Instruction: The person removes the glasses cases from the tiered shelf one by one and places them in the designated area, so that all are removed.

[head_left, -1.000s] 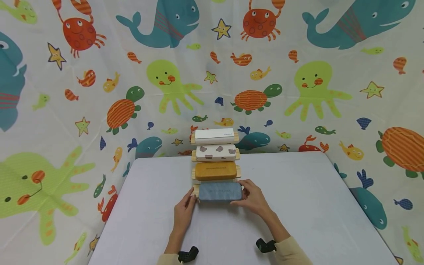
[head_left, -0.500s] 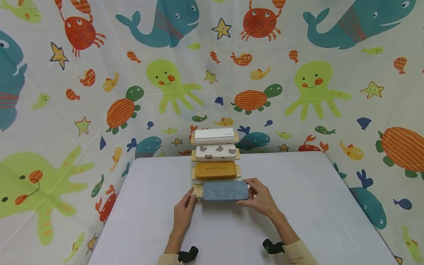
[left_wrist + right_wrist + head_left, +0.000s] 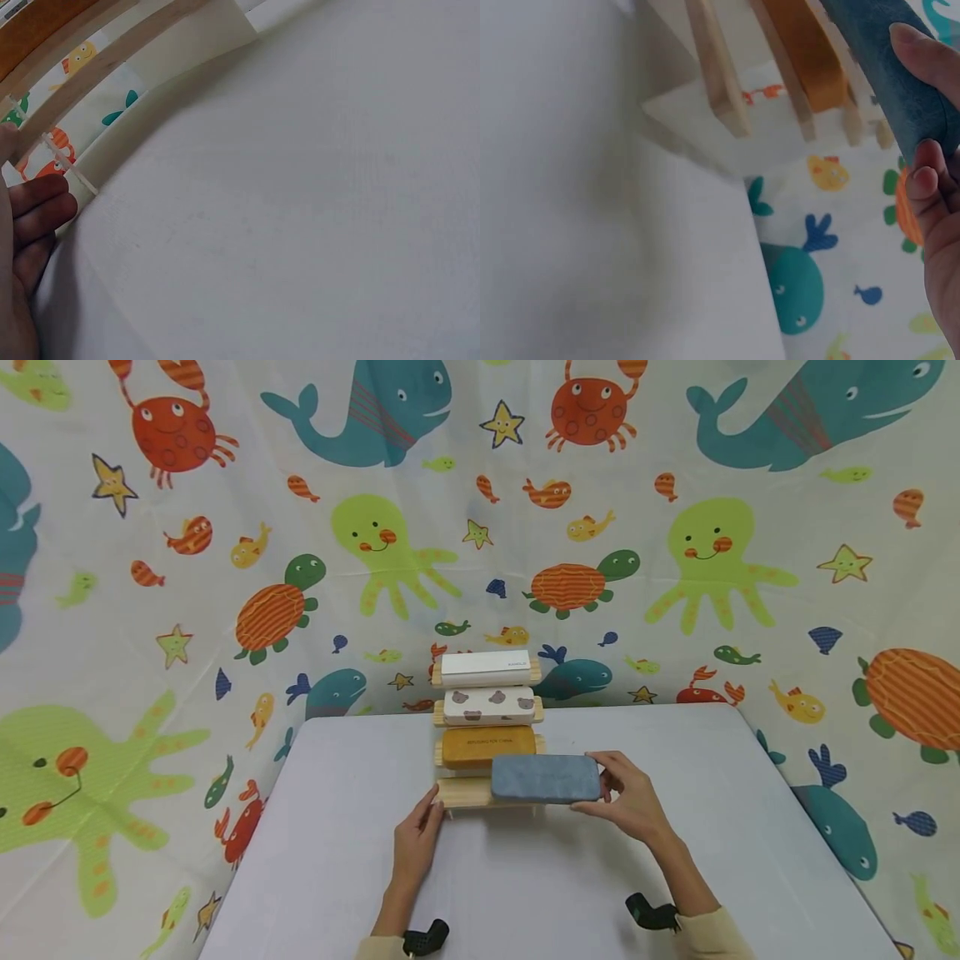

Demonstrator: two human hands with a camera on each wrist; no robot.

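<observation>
A blue glasses case (image 3: 546, 779) is tilted slightly in my right hand (image 3: 630, 797), which pinches its right end between thumb and fingers. The case overlaps the right part of the lowest shelf of a stepped wooden rack (image 3: 465, 792). In the right wrist view, the case (image 3: 892, 82) appears above the shelf ends, with thumb on one face and fingertips on the other. My left hand (image 3: 416, 843) holds the left end of that lowest shelf. The left wrist view shows its fingers (image 3: 45, 214) bent beside the shelf end.
On the higher shelves lie a mustard glasses case (image 3: 480, 749), a white one with bear prints (image 3: 489, 705) and a plain white one (image 3: 485, 668). The rack stands on a white table (image 3: 337, 793). Behind hangs a sea-animal curtain (image 3: 465, 452).
My right hand has moved the blue case right and upward, off the lowest shelf, uncovering the shelf's left part. My left hand has stayed at the shelf's left end.
</observation>
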